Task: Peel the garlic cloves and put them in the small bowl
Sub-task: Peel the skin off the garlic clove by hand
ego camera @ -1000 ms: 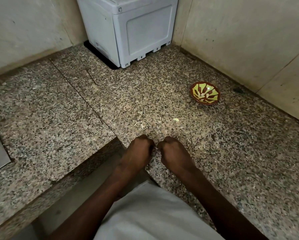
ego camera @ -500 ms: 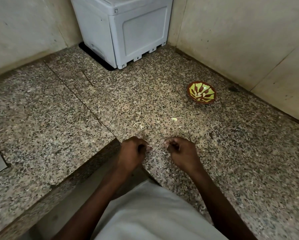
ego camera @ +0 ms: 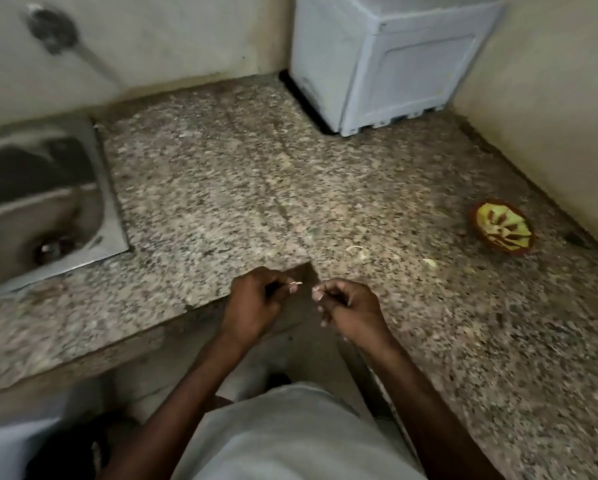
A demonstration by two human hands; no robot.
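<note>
1. The left hand point(ego camera: 252, 303) is curled, its thumb and forefinger pinching a thin pale sliver point(ego camera: 295, 283), likely garlic skin, over the counter's point(ego camera: 221, 188) inner corner.
2. The right hand point(ego camera: 351, 308) is curled just beside it at 3 o'clock, fingertips pinched; what it grips is too small to tell.
3. The small bowl point(ego camera: 502, 232) sits on the counter at 2 o'clock from the hands, well apart.
4. Pale scraps point(ego camera: 355, 249) lie between the hands and the bowl.
5. A sink point(ego camera: 48, 202) lies at 10 o'clock, a grey box point(ego camera: 394, 60) at 1 o'clock.
</note>
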